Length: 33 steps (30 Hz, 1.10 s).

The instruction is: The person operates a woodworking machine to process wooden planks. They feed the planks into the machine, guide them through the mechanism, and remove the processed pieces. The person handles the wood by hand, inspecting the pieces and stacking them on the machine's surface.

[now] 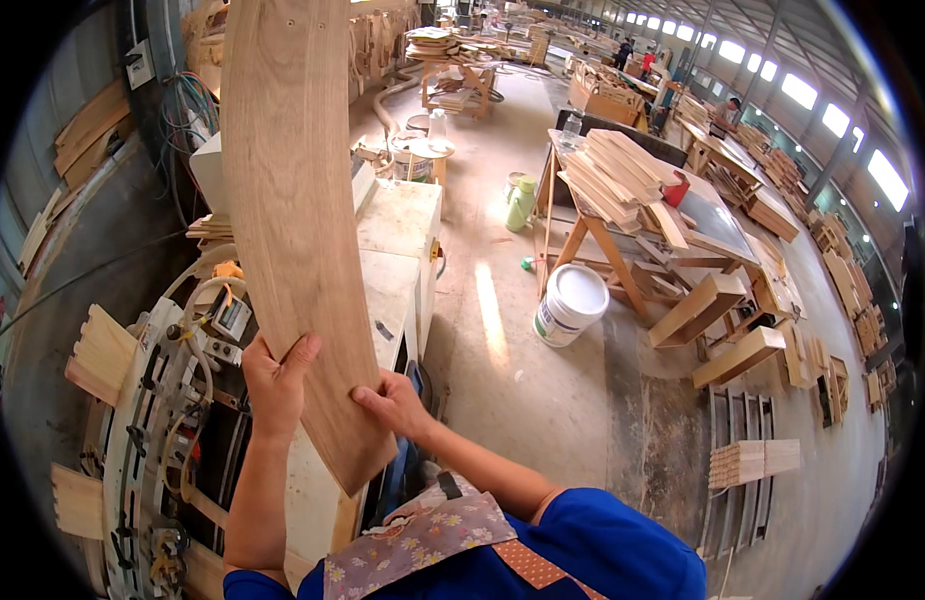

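A long, wide wooden board [292, 190] stretches from near my apron up past the top of the view, its near end raised in front of me. My left hand [278, 380] grips the board's left edge, thumb lying on its face and fingers mostly hidden behind. On the opposite edge, closer to the near end, my right hand [394, 402] is closed round the board in the same way. Beneath and beside the board is a pale machine table [397, 220], partly covered by it. A curved machine [147, 420] with hoses and black knobs stands left of my left arm.
A white bucket [572, 305] and a green jug [520, 203] stand on the floor to the right. Stacked boards [612, 178] lie on a trestle table. Wooden box frames [697, 310] and a slatted metal rack [739, 500] sit further right. Cables [187, 110] hang at the left wall.
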Motion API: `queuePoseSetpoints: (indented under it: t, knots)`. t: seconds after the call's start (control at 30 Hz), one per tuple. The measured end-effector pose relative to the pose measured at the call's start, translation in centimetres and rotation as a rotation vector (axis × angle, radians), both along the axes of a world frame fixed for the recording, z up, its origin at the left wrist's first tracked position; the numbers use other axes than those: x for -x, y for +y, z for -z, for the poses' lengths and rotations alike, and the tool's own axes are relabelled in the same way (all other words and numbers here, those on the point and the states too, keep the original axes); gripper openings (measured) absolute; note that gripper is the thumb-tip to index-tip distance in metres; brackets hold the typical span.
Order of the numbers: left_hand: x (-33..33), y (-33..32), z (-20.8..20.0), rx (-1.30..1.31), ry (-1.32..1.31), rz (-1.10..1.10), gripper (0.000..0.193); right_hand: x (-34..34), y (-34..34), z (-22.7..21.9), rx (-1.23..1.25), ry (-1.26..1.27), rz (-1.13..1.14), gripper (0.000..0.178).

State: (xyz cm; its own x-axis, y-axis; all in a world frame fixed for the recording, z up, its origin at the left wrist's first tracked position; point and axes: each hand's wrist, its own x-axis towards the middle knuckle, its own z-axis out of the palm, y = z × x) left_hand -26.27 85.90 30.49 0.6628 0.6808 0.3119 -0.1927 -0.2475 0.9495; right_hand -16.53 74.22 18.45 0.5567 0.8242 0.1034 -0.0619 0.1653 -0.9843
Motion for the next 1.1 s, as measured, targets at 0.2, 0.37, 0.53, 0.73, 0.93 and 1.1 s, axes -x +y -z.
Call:
queuePoseSetpoints:
  t: [0.2,0.37,0.53,0.73,0.93,1.1]
  knots:
    - [4.8,-1.2,0.6,-0.382,0.169,-0.001,0.026,-5.0,-6.3,-3.0,0.144,0.205,0.122,0.054]
    - [7.0,-2.5,3.0,-0.949,0.181,0.076,0.032,-8.7,-18.5,-4.2,-0.524,0.63,0.042,0.083]
    - [9.7,-3.3,6.2,-1.352,0.245,0.199,0.027,-7.2,-24.4,-1.6,-0.457,0.634,0.211,0.08]
    - [11.6,-4.4,10.1,-1.353,0.24,0.269,0.021,-6.1,-30.1,8.1,0.301,0.719,0.41,0.043]
    - [13.6,-4.2,14.4,-1.272,0.312,0.318,0.026,-3.4,-31.1,9.6,0.426,0.796,0.326,0.039]
    - [15.0,-3.3,17.6,-1.23,0.358,0.239,0.028,-2.5,-30.2,11.5,0.311,0.846,0.198,0.043]
